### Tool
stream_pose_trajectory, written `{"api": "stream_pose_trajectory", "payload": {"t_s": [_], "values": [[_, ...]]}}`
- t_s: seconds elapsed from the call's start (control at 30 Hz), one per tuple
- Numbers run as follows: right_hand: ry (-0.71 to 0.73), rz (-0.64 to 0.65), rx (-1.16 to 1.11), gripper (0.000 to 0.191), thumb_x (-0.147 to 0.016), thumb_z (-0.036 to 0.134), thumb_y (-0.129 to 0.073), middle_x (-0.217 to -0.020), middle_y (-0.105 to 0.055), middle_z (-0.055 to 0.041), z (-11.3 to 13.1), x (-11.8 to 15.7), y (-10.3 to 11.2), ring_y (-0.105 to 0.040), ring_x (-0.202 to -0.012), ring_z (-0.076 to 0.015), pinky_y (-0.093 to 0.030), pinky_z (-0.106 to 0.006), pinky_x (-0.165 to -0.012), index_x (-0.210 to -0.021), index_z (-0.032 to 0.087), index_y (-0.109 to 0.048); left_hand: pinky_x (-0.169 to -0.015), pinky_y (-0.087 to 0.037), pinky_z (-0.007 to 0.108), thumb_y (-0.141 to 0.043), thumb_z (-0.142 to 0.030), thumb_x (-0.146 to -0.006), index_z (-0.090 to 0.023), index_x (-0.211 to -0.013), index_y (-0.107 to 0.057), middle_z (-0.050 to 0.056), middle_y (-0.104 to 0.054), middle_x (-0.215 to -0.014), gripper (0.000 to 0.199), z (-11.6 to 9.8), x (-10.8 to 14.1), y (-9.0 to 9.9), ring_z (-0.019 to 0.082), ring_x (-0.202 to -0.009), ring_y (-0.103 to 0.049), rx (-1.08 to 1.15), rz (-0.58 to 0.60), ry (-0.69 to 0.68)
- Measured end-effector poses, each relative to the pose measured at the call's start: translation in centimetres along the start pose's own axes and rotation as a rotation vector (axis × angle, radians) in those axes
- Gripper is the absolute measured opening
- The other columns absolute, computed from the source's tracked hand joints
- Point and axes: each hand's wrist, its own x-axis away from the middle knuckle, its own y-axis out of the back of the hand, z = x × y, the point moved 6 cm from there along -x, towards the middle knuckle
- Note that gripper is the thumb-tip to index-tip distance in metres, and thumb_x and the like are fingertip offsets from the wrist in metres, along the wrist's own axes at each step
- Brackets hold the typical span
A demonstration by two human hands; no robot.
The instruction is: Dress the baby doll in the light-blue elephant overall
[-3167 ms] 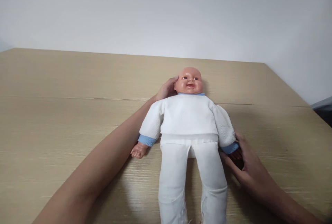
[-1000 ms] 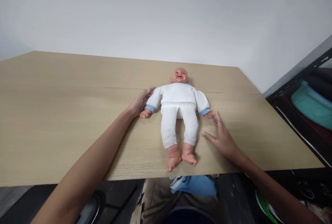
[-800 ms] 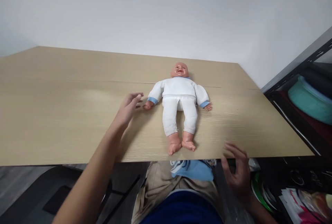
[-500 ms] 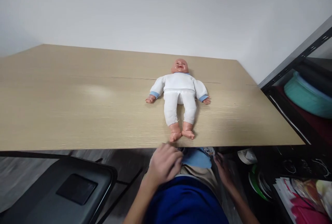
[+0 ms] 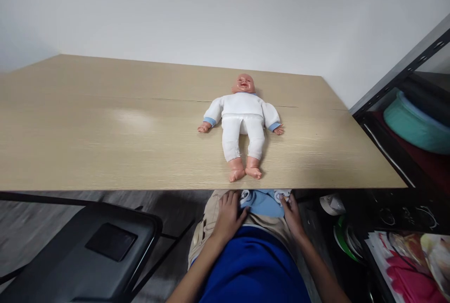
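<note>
Head view. Baby doll (image 5: 242, 105), white-suited: face-up on the bench (image 5: 105, 153), feet close to its near edge. Light-blue cloth (image 5: 264, 205): below that edge, on the beige-trousered lap (image 5: 213, 202). Left hand (image 5: 228, 216), right hand (image 5: 292, 215): apart, at the cloth's two ends; grip, I cannot tell. Risk, I judge: cloth sliding off, should the lap shift.

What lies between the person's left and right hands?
In the head view, a light-blue cloth lies on the beige trousers, between the left hand and the right hand.
</note>
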Motion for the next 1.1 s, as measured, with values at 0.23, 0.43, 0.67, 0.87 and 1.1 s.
{"api": "stream_pose_trajectory", "payload": {"t_s": [0.23, 0.43, 0.67, 0.87, 1.1], "values": [[0.212, 0.354, 0.072, 0.045, -0.100, 0.061, -0.078, -0.113, -0.087, -0.0120, 10.6, 6.4, -0.1, -0.083, -0.101, -0.0306, -0.069, -0.040, -0.093, -0.123, 0.023, -0.081, -0.110, -0.057, 0.044, -0.072, -0.021, -0.093, -0.023, -0.128, -0.068, 0.008, -0.077, -0.126, 0.036, -5.3, 1.3, 4.0, 0.029, -0.120, -0.072, 0.372, 0.446, -0.010], [0.600, 0.563, 0.144, 0.018, -0.097, 0.041, -0.084, -0.090, -0.079, -0.0046, 25.7, 7.0, 1.0, -0.077, -0.078, -0.0279, -0.068, -0.039, -0.070, -0.113, 0.033, -0.082, -0.095, -0.055, 0.038, -0.075, -0.051, -0.111, -0.028, -0.113, -0.073, 0.002, -0.083, -0.107, 0.024, -14.4, -0.1, 16.1, 0.023, -0.099, -0.077, 0.533, 0.621, -0.557], [0.790, 0.868, -0.025, 0.027, -0.091, 0.045, -0.096, -0.089, -0.075, 0.0007, 41.0, 4.6, -5.0, -0.070, -0.072, -0.0205, -0.062, -0.031, -0.065, -0.103, 0.028, -0.078, -0.105, -0.064, 0.047, -0.095, -0.045, -0.093, -0.029, -0.127, -0.071, 0.010, -0.077, -0.130, 0.046, -17.7, -10.8, 28.4, 0.031, -0.123, -0.075, 0.444, -0.139, -0.684], [0.904, 0.837, -0.006, 0.039, -0.090, 0.052, -0.100, -0.094, -0.077, 0.0000, 46.0, 1.3, -8.5, -0.070, -0.076, -0.0199, -0.062, -0.035, -0.071, -0.110, 0.027, -0.078, -0.090, -0.070, 0.042, -0.100, -0.071, -0.080, -0.025, -0.118, -0.079, 0.006, -0.080, -0.115, 0.062, -18.7, -20.7, 29.5, 0.030, -0.116, -0.080, 0.609, 0.289, -0.576], [0.962, 0.768, -0.018, 0.050, -0.083, 0.043, -0.107, -0.119, -0.083, 0.0005, 46.6, -4.7, -10.2, -0.080, -0.106, -0.0231, -0.070, -0.034, -0.087, -0.125, 0.034, -0.081, -0.085, -0.069, 0.037, -0.102, -0.053, -0.085, -0.020, -0.088, -0.070, 0.006, -0.079, -0.110, 0.045, -15.1, -25.7, 32.0, 0.026, -0.107, -0.082, 0.500, 0.057, -0.356]]}}
